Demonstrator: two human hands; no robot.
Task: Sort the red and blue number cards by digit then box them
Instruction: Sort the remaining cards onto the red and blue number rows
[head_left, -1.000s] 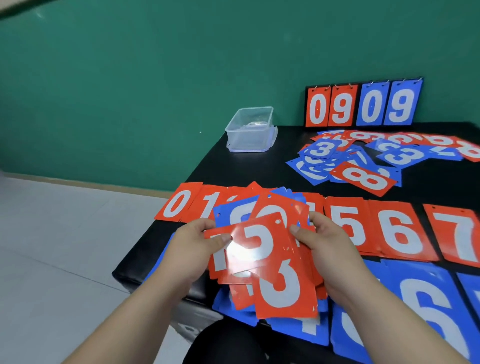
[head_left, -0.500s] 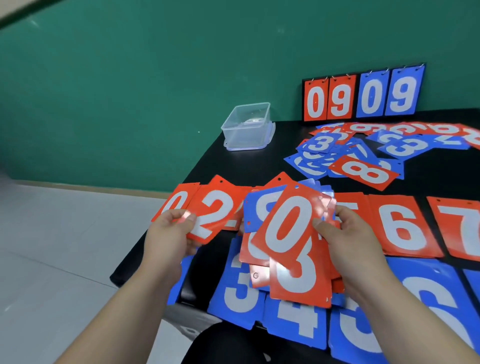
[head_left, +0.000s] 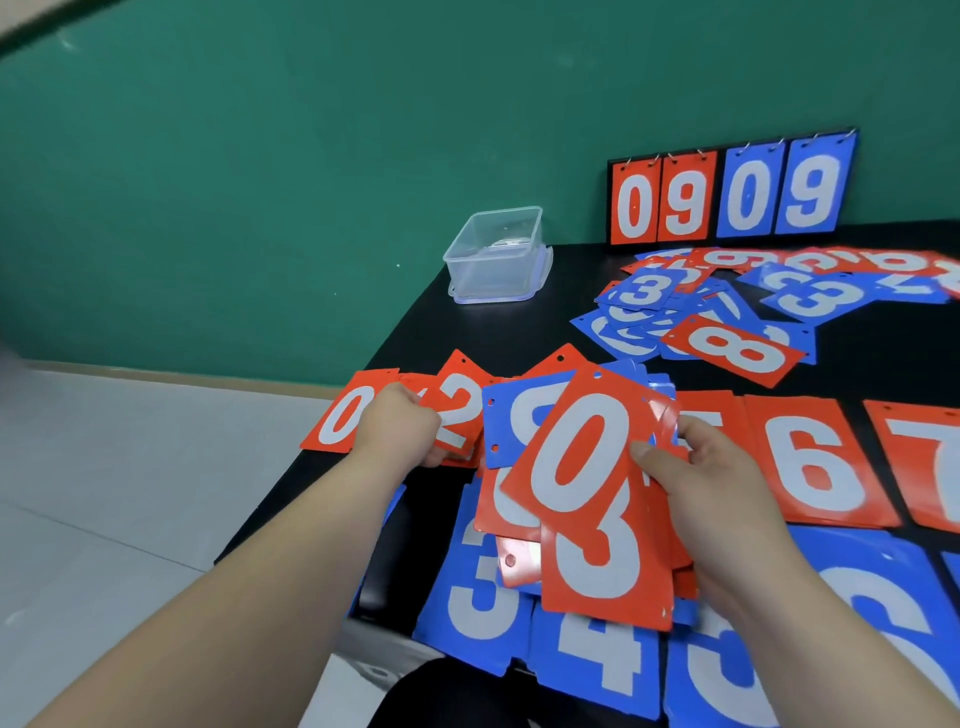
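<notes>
The black surface (head_left: 519, 332) carries a row of red cards (head_left: 810, 460) laid out by digit, with a row of blue cards (head_left: 597, 660) along the near edge. A loose heap of mixed cards (head_left: 727, 312) lies towards the far right, a flip scoreboard (head_left: 730, 192) reading 09 09 stands at the far edge, and a clear plastic box (head_left: 496, 254) sits at the far left corner. The right hand (head_left: 711, 483) grips a fanned stack of cards – a red 0 card (head_left: 582, 457) on top – above the near edge. The left hand (head_left: 397, 431), fingers curled, pinches a tilted red 2 card (head_left: 457, 410) at the red row's left end.
</notes>
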